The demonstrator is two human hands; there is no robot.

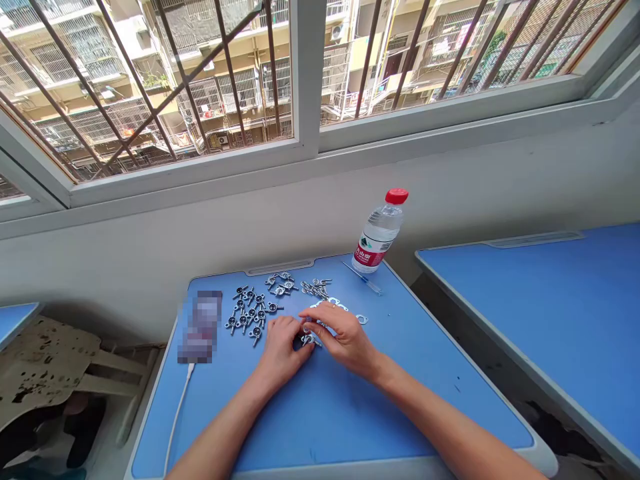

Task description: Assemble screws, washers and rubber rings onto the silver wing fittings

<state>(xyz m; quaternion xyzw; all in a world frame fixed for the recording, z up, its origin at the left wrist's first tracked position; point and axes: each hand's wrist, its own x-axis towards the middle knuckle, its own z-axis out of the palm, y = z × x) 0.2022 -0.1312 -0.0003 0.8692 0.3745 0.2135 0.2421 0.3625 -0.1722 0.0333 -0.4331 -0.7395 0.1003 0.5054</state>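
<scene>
My left hand (pixel 283 343) rests on the blue desk with its fingers curled and its thumb against a small silver metal part (pixel 311 340) with a ring and a stem. Over that part my right hand (pixel 345 337) bends in, thumb and forefinger pinched together; what lies between those tips is too small to make out. Several metal parts with round black centres and short stems (pixel 251 313) lie left of my hands. Beyond them are similar silver parts (pixel 283 285) and a heap of thin metal eye pins (pixel 316 288). Pale flat rings (pixel 361 319) lie behind my right hand, partly hidden by it.
A water bottle with a red cap (pixel 379 233) stands at the desk's far right corner, with a thin clear-handled tool (pixel 367 280) beside it. At the left lies a blurred-out phone-like object (pixel 201 327) with a white cable (pixel 179 413). Another blue desk (pixel 550 300) stands to the right.
</scene>
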